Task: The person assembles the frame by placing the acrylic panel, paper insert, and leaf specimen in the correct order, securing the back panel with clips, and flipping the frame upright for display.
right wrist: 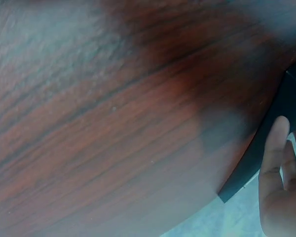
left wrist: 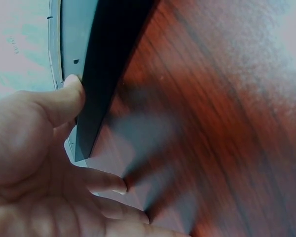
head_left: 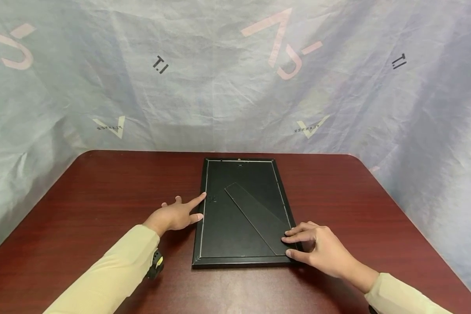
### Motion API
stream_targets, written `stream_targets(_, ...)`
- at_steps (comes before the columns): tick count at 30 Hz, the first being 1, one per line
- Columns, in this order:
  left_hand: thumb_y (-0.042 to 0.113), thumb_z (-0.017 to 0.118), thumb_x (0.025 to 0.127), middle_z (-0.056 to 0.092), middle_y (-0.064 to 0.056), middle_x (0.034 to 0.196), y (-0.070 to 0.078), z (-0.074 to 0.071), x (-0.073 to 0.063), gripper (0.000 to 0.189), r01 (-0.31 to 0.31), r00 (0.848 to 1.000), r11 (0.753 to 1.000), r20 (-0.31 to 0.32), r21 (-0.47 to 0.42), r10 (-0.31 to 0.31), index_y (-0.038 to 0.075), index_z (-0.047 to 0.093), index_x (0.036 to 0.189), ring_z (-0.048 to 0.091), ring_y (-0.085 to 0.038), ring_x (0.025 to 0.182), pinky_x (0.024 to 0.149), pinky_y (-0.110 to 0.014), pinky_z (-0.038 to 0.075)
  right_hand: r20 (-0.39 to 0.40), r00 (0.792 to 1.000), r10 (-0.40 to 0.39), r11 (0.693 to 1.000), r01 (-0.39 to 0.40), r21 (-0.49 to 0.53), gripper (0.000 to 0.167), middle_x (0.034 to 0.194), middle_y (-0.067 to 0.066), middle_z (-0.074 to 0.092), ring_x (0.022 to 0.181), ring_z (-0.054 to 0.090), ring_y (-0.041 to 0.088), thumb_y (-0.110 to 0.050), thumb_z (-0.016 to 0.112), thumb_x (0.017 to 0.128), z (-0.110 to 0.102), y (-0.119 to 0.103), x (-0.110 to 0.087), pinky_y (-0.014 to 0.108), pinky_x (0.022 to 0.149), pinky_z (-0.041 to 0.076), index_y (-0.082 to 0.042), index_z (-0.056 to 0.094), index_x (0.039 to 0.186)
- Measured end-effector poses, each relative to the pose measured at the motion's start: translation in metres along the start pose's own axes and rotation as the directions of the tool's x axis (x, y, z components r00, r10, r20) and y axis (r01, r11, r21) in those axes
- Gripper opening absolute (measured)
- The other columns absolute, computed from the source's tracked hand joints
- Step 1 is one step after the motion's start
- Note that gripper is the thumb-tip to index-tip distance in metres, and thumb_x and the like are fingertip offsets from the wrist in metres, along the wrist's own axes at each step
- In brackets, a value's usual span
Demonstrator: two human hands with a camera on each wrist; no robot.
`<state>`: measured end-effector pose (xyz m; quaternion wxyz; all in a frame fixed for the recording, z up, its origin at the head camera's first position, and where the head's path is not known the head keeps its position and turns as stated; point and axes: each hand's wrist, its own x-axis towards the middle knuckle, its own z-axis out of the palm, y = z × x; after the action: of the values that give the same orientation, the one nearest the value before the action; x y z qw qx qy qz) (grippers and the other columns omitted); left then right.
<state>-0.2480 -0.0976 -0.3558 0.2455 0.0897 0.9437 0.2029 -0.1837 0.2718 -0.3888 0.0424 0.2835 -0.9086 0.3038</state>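
A black picture frame (head_left: 245,262) lies back side up on the table, its long sides pointing away from me. Across its backing runs a flat black stand leg (head_left: 255,213), folded down at a slant. My left hand (head_left: 176,216) touches the left border with index fingertip and thumb, the other fingers spread beyond the edge. In the left wrist view, the thumb (left wrist: 69,101) lies against the frame's side. Over the near right corner rests my right hand (head_left: 322,248), fingertips on the backing beside the leg's lower end. Its fingers are extended in the right wrist view.
The dark red wooden table (head_left: 141,174) has rounded far corners. A pale fabric backdrop (head_left: 220,96) with printed letters hangs behind and along both sides. A dark strap device (head_left: 155,264) sits at the left sleeve's cuff.
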Motion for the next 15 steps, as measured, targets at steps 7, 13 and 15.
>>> stream_targets(7,0.031,0.05,0.109,0.01,-0.045,0.157,0.003,-0.002,-0.001,0.067,-0.013,1.0,1.0,0.01,0.004,0.012,0.021,0.015,0.165,0.013,-0.063,0.144,0.113,-0.074,0.012,0.008,0.999,-0.044,0.999,0.044,0.001,0.023,0.11,-0.006,0.072,0.102,0.064,0.017,-0.021,0.085,0.084,-0.002,0.0,-0.001,0.023,0.067,0.056,-0.017,0.082,0.107)
stream_targets(13,0.032,0.05,0.109,0.009,-0.045,0.157,0.001,-0.002,0.0,0.067,-0.009,1.0,1.0,0.008,-0.006,0.009,0.021,0.015,0.165,0.01,-0.066,0.143,0.112,-0.075,0.013,0.058,0.998,-0.016,0.996,0.021,-0.084,0.022,0.108,-0.013,0.07,0.096,0.064,0.012,-0.026,0.084,0.084,-0.008,-0.004,0.007,0.025,0.065,0.047,-0.024,0.082,0.105)
stream_targets(15,0.031,0.05,0.109,0.01,-0.045,0.157,0.001,-0.001,0.001,0.067,-0.013,1.0,1.0,0.009,-0.01,0.013,0.021,0.015,0.165,0.011,-0.066,0.143,0.112,-0.075,0.013,0.089,0.996,0.01,0.998,-0.004,-0.067,0.022,0.108,-0.013,0.07,0.093,0.064,0.009,-0.028,0.084,0.085,-0.011,-0.005,0.008,0.025,0.065,0.048,-0.024,0.081,0.106)
